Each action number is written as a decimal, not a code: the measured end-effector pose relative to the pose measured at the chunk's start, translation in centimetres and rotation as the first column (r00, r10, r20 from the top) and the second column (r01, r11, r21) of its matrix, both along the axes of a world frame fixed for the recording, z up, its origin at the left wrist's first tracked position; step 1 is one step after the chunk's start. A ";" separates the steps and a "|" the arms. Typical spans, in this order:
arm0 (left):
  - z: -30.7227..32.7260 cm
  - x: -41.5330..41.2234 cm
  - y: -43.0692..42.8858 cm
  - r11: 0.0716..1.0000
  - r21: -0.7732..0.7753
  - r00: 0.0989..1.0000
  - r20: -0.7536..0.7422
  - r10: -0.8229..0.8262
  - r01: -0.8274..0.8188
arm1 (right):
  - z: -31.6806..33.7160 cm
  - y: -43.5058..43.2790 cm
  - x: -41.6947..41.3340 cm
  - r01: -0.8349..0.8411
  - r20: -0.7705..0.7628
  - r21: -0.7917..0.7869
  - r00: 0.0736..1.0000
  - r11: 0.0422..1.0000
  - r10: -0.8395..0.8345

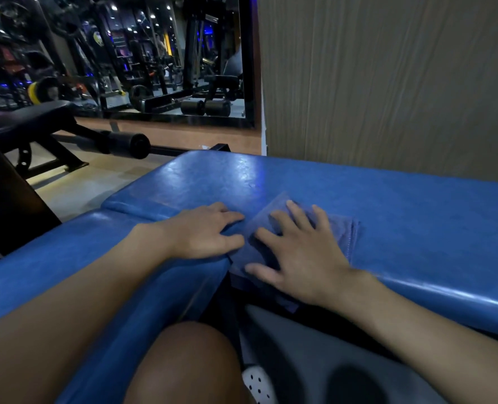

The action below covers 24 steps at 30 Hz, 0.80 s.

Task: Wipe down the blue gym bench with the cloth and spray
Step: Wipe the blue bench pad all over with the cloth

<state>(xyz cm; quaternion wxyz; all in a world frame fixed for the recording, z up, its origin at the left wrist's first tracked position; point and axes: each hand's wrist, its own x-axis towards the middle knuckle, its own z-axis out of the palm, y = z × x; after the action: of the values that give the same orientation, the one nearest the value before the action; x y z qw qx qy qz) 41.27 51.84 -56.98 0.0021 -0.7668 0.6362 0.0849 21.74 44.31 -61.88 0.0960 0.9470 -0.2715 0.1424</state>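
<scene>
The blue gym bench (387,205) fills the middle of the head view, its glossy padded top running left to right with a seam near its left end. A folded blue-grey cloth (339,231) lies flat on the near edge of the pad. My right hand (297,258) presses down on the cloth with fingers spread. My left hand (207,231) rests flat on the pad just left of the cloth, fingertips touching the cloth's edge. No spray bottle is in view.
A wood-panelled wall (387,83) stands right behind the bench. A black bench with a foam roller (128,144) sits at the left. A wall mirror (154,53) reflects gym machines. My knee (183,365) and a white shoe (256,383) are below.
</scene>
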 end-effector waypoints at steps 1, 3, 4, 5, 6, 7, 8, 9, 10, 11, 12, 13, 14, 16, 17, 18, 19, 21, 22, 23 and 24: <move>-0.1 0.2 0.0 1.000 -0.012 1.000 -0.001 -0.011 0.011 | 0.0 0.3 1.1 0.040 0.017 -0.001 0.999 0.999 -0.040; -0.4 0.5 0.1 1.000 -0.020 1.000 0.005 -0.023 0.024 | -0.5 0.2 2.3 0.103 0.002 -0.051 0.995 0.993 -0.103; -0.5 0.5 0.2 1.000 -0.015 0.999 0.019 -0.026 0.026 | -0.9 0.1 2.4 0.114 0.003 -0.067 0.993 0.991 -0.114; -0.6 0.5 0.2 1.000 -0.009 0.999 0.039 -0.029 0.030 | -1.2 0.0 2.0 0.113 0.016 -0.077 0.994 0.991 -0.113; -0.7 0.5 0.3 1.000 -0.004 0.998 0.058 -0.028 0.029 | -1.3 0.0 1.5 0.107 0.028 -0.085 0.994 0.991 -0.105; -0.8 0.4 0.3 1.000 0.000 0.997 0.071 -0.027 0.027 | -1.3 0.0 0.8 0.102 0.025 -0.085 0.995 0.991 -0.100; -0.8 0.3 0.3 1.000 0.000 0.996 0.081 -0.027 0.027 | -1.4 0.0 0.0 0.099 0.013 -0.084 0.995 0.992 -0.099; -0.9 0.3 0.2 1.000 -0.002 0.995 0.094 -0.028 0.028 | -1.4 -0.1 -0.9 0.098 0.003 -0.087 0.995 0.991 -0.098; -1.0 0.2 0.3 1.000 -0.002 0.993 0.113 -0.030 0.031 | -1.5 -0.1 -1.9 0.104 0.003 -0.089 0.995 0.991 -0.104; -1.2 0.1 0.2 0.999 -0.004 0.990 0.134 -0.036 0.037 | -1.7 -0.2 -2.9 0.119 0.016 -0.093 0.993 0.989 -0.118; -1.3 0.0 0.2 0.999 -0.011 0.987 0.155 -0.042 0.044 | -1.8 -0.2 -3.7 0.138 0.030 -0.098 0.990 0.986 -0.135; -1.5 0.1 0.1 0.998 -0.024 0.985 0.169 -0.045 0.050 | -1.8 -0.1 -4.1 0.151 0.032 -0.111 0.988 0.982 -0.149; -1.6 0.2 0.0 0.998 -0.041 0.984 0.174 -0.044 0.052 | -1.8 0.0 -4.1 0.158 0.020 -0.125 0.987 0.980 -0.157; -1.8 0.6 -0.3 0.996 -0.066 0.987 0.156 -0.042 0.053 | -1.6 0.3 -2.7 0.149 -0.003 -0.151 0.988 0.977 -0.151; -1.8 0.8 -0.4 0.996 -0.075 0.990 0.135 -0.044 0.054 | -1.6 0.4 -1.6 0.141 -0.005 -0.156 0.990 0.978 -0.143; -1.7 0.9 -0.5 0.995 -0.080 0.993 0.108 -0.044 0.053 | -1.6 0.5 -0.5 0.132 -0.008 -0.162 0.991 0.978 -0.135; -1.6 0.9 -0.5 0.995 -0.080 0.996 0.081 -0.044 0.051 | -1.6 0.6 0.5 0.123 -0.013 -0.169 0.992 0.978 -0.127; -1.3 0.7 -0.5 0.997 -0.070 0.998 0.057 -0.040 0.044 | -1.9 0.5 1.5 0.109 -0.030 -0.190 0.993 0.976 -0.117; -1.2 0.5 -0.5 0.997 -0.069 0.998 0.058 -0.033 0.037 | -2.0 0.4 1.5 0.100 -0.034 -0.197 0.994 0.975 -0.108; -1.2 0.2 -0.5 0.996 -0.075 0.997 0.062 -0.035 0.040 | -2.1 0.3 1.0 0.086 -0.029 -0.201 0.995 0.976 -0.093; -1.2 -0.1 -0.6 0.994 -0.093 0.996 0.067 -0.053 0.060 | -2.1 0.2 0.3 0.069 -0.021 -0.205 0.997 0.976 -0.075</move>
<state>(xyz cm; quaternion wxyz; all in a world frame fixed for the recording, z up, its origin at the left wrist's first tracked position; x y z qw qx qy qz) 41.15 51.26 -58.19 -0.0115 -0.7501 0.6606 0.0299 22.01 44.47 -63.99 0.2015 0.9237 -0.2881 0.1525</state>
